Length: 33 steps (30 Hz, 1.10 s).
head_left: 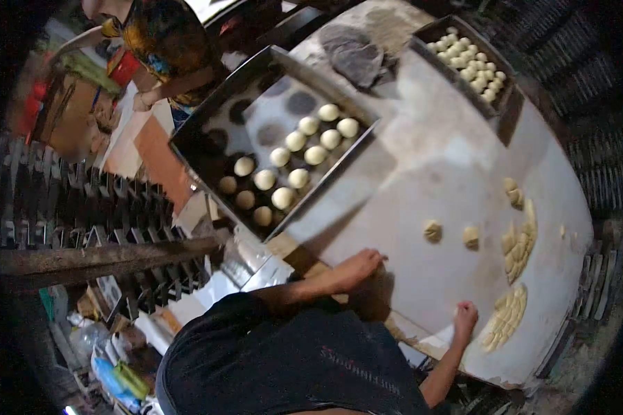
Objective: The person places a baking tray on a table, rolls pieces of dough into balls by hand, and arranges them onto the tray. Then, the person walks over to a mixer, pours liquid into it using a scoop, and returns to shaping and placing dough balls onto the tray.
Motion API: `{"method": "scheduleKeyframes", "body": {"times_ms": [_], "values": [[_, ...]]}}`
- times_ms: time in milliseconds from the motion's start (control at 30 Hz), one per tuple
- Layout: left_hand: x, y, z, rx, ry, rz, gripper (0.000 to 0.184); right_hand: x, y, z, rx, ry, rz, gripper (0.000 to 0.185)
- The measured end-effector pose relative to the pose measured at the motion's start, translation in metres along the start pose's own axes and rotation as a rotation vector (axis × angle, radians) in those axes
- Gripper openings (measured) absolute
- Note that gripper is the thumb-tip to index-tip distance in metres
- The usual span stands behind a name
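Head view: Hands Curl Above Floured Table

On my remote feed, the left hand (368,263), near the baking tray (363,130) of dough balls (282,198), has its fingers bent inward; the right hand (466,315), just beside the cut dough slab (505,318), is loosely closed. I cannot tell whether either grips anything. Two dough lumps (432,232) sit apart on the table (422,180), beyond both hands.

Co-worker (163,41) cut off at top

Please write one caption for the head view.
Left hand and right hand at a table, near cut dough and trays of dough balls.
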State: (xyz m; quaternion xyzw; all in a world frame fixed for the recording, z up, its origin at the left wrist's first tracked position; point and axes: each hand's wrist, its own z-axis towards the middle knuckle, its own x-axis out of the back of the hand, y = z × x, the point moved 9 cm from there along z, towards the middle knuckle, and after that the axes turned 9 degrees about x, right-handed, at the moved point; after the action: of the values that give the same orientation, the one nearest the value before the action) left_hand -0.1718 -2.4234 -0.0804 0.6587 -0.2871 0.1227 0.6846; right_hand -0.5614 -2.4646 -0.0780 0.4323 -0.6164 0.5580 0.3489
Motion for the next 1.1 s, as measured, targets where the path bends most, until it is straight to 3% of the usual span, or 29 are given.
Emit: {"method": "scheduleKeyframes", "body": {"times_ms": [33, 67, 100, 133, 167, 200, 233, 333, 367, 400, 467, 533, 567, 600, 667, 700, 733, 800, 867, 900, 967, 1000, 1067, 1100], "values": [[0.033, -0.006, 0.0, 0.15, -0.044, -0.159, 0.041, -0.001, -0.017, 0.0, -0.004, -0.025, -0.013, 0.008], [0.092, 0.014, -0.005, 0.133, 0.044, -0.192, 0.04, -0.011, -0.032, 0.008, -0.188, -0.115, 0.185, 0.013], [0.14, 0.008, -0.011, 0.087, 0.302, -0.136, 0.038, -0.022, -0.052, 0.019, -0.372, -0.194, 0.386, 0.019], [0.201, 0.016, -0.014, 0.094, 0.449, -0.068, 0.034, -0.028, -0.114, 0.036, -0.194, -0.256, 0.458, 0.022], [0.208, -0.075, -0.014, 0.415, 0.349, -0.556, 0.032, -0.038, -0.185, 0.046, -0.017, -0.316, 0.525, 0.026], [0.282, -0.03, -0.024, 0.224, 0.687, 0.045, 0.034, -0.055, -0.24, 0.06, 0.093, -0.315, 0.605, 0.026], [0.31, -0.072, -0.024, 0.312, 0.764, 0.117, 0.036, -0.04, -0.337, 0.072, 0.442, -0.278, 0.469, 0.025], [0.35, -0.183, -0.018, 0.622, 0.649, 0.354, 0.038, -0.032, -0.531, 0.084, 0.966, -0.056, 0.478, 0.035], [0.35, -0.196, -0.019, 0.658, 0.614, 0.339, 0.04, -0.04, -0.576, 0.089, 1.056, -0.025, 0.627, 0.035], [0.349, -0.207, -0.019, 0.693, 0.585, 0.323, 0.041, -0.062, -0.612, 0.095, 1.204, 0.064, 0.557, 0.033], [0.347, -0.208, -0.022, 0.612, 0.619, 0.311, 0.048, -0.13, -0.659, 0.12, 1.222, -0.124, 0.574, 0.033], [0.351, -0.197, -0.026, 0.506, 0.626, 0.329, 0.056, -0.18, -0.666, 0.124, 1.287, -0.108, -0.111, 0.036], [0.352, -0.2, -0.032, 0.595, 0.567, 0.2, 0.06, -0.176, -0.659, 0.121, 1.242, -0.17, -0.114, 0.04], [0.346, -0.202, -0.035, 0.678, 0.483, 0.07, 0.064, -0.159, -0.645, 0.118, 1.268, -0.095, 0.126, 0.036], [0.352, -0.172, -0.04, 0.589, 0.643, 0.479, 0.072, -0.105, -0.587, 0.106, 1.246, -0.009, 0.416, 0.03], [0.347, -0.139, -0.034, 0.425, 0.759, 0.591, 0.076, -0.073, -0.54, 0.104, 1.246, 0.166, 0.512, 0.024], [0.339, -0.098, -0.027, 0.237, 0.878, 0.678, 0.08, -0.049, -0.482, 0.104, 1.134, 0.295, 0.493, 0.021], [0.301, -0.046, 0.009, 0.342, 0.772, 0.196, 0.064, -0.015, -0.347, 0.102, 0.764, 0.492, 0.294, 0.012], [0.23, 0.019, 0.057, 0.234, 0.654, -0.061, 0.045, 0.001, -0.222, 0.085, 0.313, 0.501, 0.261, 0.011], [0.18, 0.03, 0.085, 0.098, 0.596, -0.121, 0.037, 0.008, -0.194, 0.066, 0.285, 0.49, 0.223, 0.011], [0.052, 0.105, 0.135, 0.079, 0.2, -0.084, 0.039, 0.014, -0.143, 0.032, 0.285, 0.497, 0.189, 0.012], [-0.015, 0.142, 0.151, -0.113, -0.02, -0.101, 0.036, 0.005, -0.116, 0.019, 0.291, 0.516, 0.092, 0.015], [-0.132, 0.2, 0.17, -0.252, -0.382, -0.116, 0.033, -0.011, -0.034, -0.004, 0.147, 0.455, 0.105, 0.017], [-0.18, 0.217, 0.187, -0.24, -0.441, -0.122, 0.033, 0.0, -0.003, -0.015, 0.129, 0.487, 0.107, 0.017]]}}
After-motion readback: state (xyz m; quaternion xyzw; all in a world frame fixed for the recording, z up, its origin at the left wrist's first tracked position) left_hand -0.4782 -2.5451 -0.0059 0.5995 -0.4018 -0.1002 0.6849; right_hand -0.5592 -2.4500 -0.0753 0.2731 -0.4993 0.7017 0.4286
